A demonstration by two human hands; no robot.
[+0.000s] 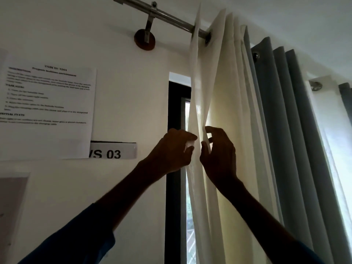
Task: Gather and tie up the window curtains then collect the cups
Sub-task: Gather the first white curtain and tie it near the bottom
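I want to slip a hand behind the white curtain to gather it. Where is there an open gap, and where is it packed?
Bare glass shows between the dark window frame and the edge of the white curtain, below the left hand. A narrow slit opens between the two pinched folds, above the right hand. Rightward, folds pack tight against the grey curtain.

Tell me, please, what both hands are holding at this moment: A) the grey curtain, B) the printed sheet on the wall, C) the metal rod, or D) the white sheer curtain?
D: the left hand and the right hand each pinch a fold of the white sheer curtain, while the grey curtain hangs untouched to the right.
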